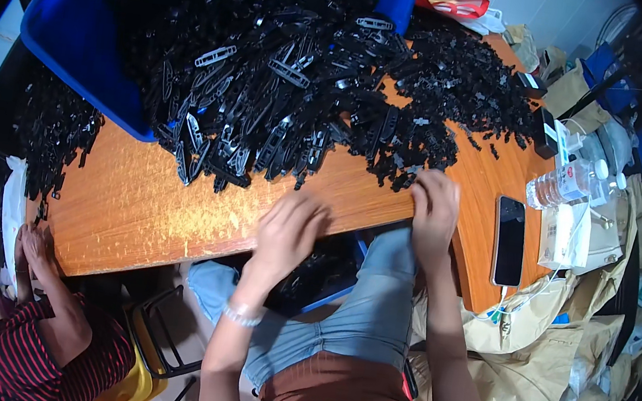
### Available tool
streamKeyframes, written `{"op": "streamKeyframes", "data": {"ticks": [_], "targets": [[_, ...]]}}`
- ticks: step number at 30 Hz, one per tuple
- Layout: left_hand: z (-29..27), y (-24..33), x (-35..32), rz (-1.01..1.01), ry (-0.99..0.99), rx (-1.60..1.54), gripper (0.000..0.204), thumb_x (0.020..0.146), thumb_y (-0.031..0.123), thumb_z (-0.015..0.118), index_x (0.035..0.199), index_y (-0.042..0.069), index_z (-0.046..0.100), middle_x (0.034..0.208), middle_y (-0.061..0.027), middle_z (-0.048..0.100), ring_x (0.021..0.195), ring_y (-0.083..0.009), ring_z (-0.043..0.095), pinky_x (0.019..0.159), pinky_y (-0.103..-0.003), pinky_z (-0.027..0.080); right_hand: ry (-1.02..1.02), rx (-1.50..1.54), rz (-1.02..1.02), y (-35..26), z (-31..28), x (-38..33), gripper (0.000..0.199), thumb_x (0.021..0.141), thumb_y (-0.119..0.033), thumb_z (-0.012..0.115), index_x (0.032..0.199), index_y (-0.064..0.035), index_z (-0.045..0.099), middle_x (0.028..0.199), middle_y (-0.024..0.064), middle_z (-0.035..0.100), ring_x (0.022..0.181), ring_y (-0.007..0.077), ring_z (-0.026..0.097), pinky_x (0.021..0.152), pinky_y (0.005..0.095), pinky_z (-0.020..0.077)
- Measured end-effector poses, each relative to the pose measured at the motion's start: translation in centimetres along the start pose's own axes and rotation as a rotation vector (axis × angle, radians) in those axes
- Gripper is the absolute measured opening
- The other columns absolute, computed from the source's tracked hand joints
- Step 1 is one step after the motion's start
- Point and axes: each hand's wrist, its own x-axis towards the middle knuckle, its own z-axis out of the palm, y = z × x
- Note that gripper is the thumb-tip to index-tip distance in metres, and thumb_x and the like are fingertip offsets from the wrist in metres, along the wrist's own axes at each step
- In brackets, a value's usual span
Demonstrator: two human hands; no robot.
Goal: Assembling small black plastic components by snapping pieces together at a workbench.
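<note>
My left hand (290, 227) hovers at the front edge of the wooden table (174, 219), its fingers smeared by motion. Whatever it holds, if anything, cannot be made out. At the near tip of a heap of small black plastic pieces (433, 138), my right hand (436, 207) has its fingers curled together. Anything pinched there is hidden or too small to name. Beyond my left hand spreads a large pile of long black plastic clip-like parts (267, 114), spilling from a tipped blue bin (83, 83).
A phone (509, 241) on a white cable lies at right, near a clear plastic bottle (559, 186). Brown paper bags (532, 371) crowd the right side. At left, a co-worker in a striped shirt (38, 350) handles more black parts (56, 136). Another blue container sits below the table edge.
</note>
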Motion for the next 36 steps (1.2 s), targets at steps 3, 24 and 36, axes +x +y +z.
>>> {"op": "streamKeyframes", "data": {"ticks": [3,24,36], "targets": [[5.9,-0.2,8.3,0.24,0.032,0.103,0.032,0.08,0.007,0.061,0.111,0.002,0.056,0.117,-0.019,0.053,0.113,-0.0361,0.048,0.096,-0.042,0.04,0.025,-0.11,0.071,1.7,1.4,2.2,0.029,0.091,-0.015,0.051,0.117,-0.0034,0.057,0.118,0.0144,0.055,0.113,0.0316,0.046,0.097,0.04,0.034],[6.3,-3.3,6.3,0.162,0.073,0.253,0.027,0.08,0.01,0.064,0.103,-0.002,0.056,0.114,-0.0192,0.052,0.106,-0.0339,0.05,0.09,-0.041,0.04,0.075,0.012,-0.016,0.5,6.4,3.0,0.026,0.09,-0.005,0.046,0.113,-0.0038,0.058,0.116,0.0182,0.051,0.11,0.034,0.047,0.094,0.0413,0.036],[5.1,-3.6,6.4,0.281,0.085,0.214,0.025,0.074,-0.002,0.063,0.099,-0.002,0.057,0.109,-0.0177,0.055,0.102,-0.0338,0.053,0.087,-0.041,0.044,0.027,-0.282,-0.007,5.7,5.1,7.6,0.025,0.074,-0.005,0.068,0.098,-0.0048,0.063,0.092,0.0088,0.056,0.094,0.0274,0.05,0.086,0.0384,0.0362]]}}
